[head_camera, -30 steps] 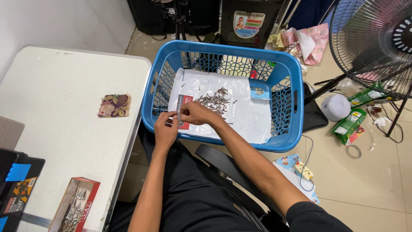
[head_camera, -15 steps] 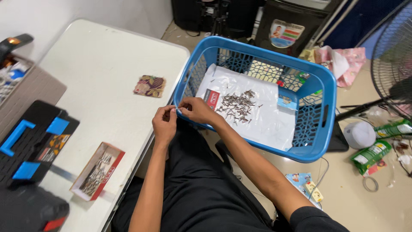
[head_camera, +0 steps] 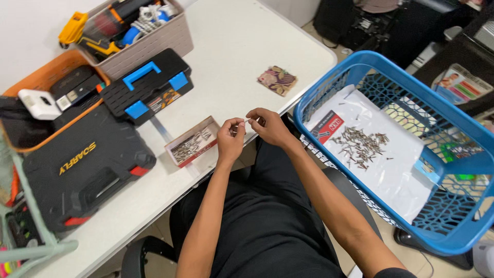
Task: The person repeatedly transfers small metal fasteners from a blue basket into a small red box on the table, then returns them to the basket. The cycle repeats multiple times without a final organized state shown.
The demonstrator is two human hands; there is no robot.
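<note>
My left hand [head_camera: 230,141] and right hand [head_camera: 269,126] pinch one small nail [head_camera: 246,121] between them, above the table edge [head_camera: 288,105], near the nail box [head_camera: 192,148]

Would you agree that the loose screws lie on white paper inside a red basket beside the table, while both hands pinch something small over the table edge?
Not quite: the basket is blue, not red, as the head view shows. The rest holds: the screws lie on white paper inside it, beside the table, and the left hand and right hand pinch something small over the table edge.
</note>
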